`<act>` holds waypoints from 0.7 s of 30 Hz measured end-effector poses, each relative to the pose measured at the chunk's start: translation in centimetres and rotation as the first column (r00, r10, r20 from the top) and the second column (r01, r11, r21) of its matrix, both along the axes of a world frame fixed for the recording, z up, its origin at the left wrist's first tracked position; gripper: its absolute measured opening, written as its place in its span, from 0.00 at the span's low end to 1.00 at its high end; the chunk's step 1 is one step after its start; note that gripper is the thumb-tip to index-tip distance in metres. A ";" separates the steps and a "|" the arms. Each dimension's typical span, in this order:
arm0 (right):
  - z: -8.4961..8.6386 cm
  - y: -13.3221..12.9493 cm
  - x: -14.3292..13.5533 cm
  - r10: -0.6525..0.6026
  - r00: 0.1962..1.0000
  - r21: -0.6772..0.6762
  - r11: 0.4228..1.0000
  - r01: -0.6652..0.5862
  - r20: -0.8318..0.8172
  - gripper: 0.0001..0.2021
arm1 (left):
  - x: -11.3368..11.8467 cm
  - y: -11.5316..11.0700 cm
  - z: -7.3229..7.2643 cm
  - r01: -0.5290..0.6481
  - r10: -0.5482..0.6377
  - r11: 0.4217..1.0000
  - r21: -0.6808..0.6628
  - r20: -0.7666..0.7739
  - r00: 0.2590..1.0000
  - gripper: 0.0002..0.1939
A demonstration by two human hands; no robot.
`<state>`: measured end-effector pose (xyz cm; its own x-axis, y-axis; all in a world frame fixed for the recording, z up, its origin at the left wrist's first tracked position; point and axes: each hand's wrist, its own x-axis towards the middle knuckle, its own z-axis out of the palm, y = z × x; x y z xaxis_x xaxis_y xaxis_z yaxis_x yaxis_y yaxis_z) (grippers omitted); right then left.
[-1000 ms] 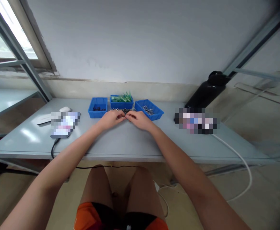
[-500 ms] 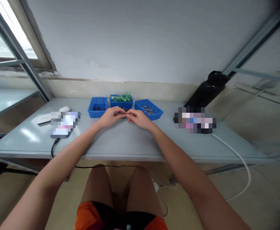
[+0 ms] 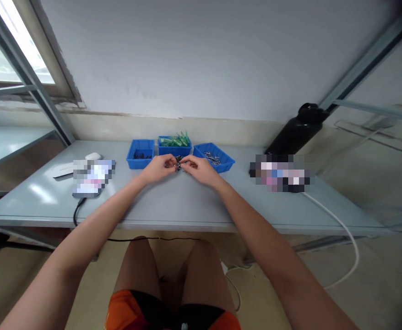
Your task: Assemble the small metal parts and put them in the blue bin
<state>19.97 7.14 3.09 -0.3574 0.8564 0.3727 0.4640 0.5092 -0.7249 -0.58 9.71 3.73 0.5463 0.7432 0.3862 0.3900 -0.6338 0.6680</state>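
The light grey table (image 3: 183,206) is the base surface and spans the width of the work area. A black bottle (image 3: 295,135) leans at the table's right side; a masked object (image 3: 279,174) lies in front of it. A masked phone-like device (image 3: 94,178) lies at the left side. The left hand (image 3: 157,168) and right hand (image 3: 201,169) meet at the centre of the table, fingers curled inward and fingertips close together at a small metallic piece (image 3: 178,166). Whether either set of fingers grips the piece cannot be told at this scale. Three blue bins are arranged behind and beside the hands: the right bin (image 3: 226,168) contains slim metallic parts (image 3: 212,158), the left bin (image 3: 141,164) contains small dark parts (image 3: 142,155), and the middle bin (image 3: 174,150) contains green pieces (image 3: 180,139). A cluster of dark and metallic parts (image 3: 179,159) sits just behind the fingertips, partly covered; its support cannot be identified. Progress status, by judgement: handling of one small piece is under way at the fingertips and appears incomplete. Stock remains in all three bins. No finished unit can be distinguished, so the completed count and the remaining count cannot be determined.
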 end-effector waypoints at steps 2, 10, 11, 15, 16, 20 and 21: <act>0.1 -0.1 0.0 -0.014 1.000 0.012 1.000 0.013 0.027 0.14 | -0.1 0.0 0.1 -0.026 0.027 1.000 0.013 -0.029 0.999 0.08; 0.3 -0.1 0.3 -0.050 0.990 0.035 0.998 0.046 0.131 0.13 | -0.3 0.2 0.3 -0.058 0.063 0.997 0.059 -0.083 0.995 0.10; 0.3 0.0 0.3 -0.056 0.989 0.034 0.998 0.052 0.134 0.13 | -0.3 0.2 0.3 -0.052 0.056 0.997 0.059 -0.070 0.996 0.10; 0.4 -0.1 0.3 -0.064 0.989 0.028 0.998 0.061 0.132 0.13 | -0.2 -0.2 0.8 -0.016 0.018 0.998 0.064 -0.022 1.000 0.10; 0.5 -0.1 0.2 -0.057 0.990 0.024 0.998 0.054 0.129 0.12 | -0.1 -0.3 0.9 -0.009 0.010 0.997 0.072 -0.016 1.000 0.10; 0.3 -0.3 0.0 -0.012 0.993 0.016 1.000 0.010 0.119 0.13 | 0.0 -0.8 1.2 0.006 -0.006 0.995 0.102 -0.006 1.000 0.11; 0.3 -0.3 0.0 0.002 0.992 0.017 1.000 -0.004 0.125 0.13 | 0.0 -0.9 1.2 0.010 -0.010 0.995 0.101 -0.005 1.000 0.11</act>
